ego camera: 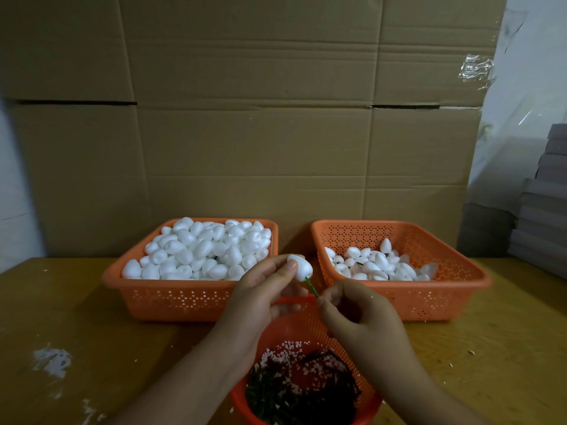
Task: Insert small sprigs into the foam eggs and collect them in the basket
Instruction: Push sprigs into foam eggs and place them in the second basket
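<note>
Left hand (260,289) grips a white foam egg (300,266) above the worktop (76,317); right hand (352,311) pinches the thin green sprig (311,288) entering it. Oblique pushing could bend the sprig or tear the foam.

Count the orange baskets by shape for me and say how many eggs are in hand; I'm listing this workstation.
Rectangular orange baskets: 2, left basket and right basket
Round orange baskets: 1, round basket
Eggs in hand: 1, foam egg
Total: 4

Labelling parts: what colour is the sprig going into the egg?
Green. The sprig runs from the egg to the right hand; head view.
</note>
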{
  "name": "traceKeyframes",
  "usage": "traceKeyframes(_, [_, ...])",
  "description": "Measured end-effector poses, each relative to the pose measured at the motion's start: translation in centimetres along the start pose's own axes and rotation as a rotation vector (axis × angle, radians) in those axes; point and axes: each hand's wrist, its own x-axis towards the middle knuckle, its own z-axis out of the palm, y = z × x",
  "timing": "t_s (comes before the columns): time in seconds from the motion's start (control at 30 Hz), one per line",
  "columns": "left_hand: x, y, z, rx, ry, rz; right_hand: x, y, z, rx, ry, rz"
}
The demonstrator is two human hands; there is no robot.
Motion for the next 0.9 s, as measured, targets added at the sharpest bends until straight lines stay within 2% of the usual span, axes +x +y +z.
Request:
traceKeyframes(0.33, [-0.17, -0.22, 0.14, 0.167, -0.044, 0.059, 0.07, 0.2, 0.1, 0.004, 0.01, -0.008])
traceKeyframes(0.73, [-0.11, -0.21, 0.11, 0.212, -0.076, 0.087, -0.42, 0.37, 0.52, 0.067, 0.005, -0.035])
traceKeyframes(0.9, [0.02, -0.41, 0.03, 0.19, -0.064, 0.084, -0.06, 0.39, 0.26, 0.095, 0.064, -0.03])
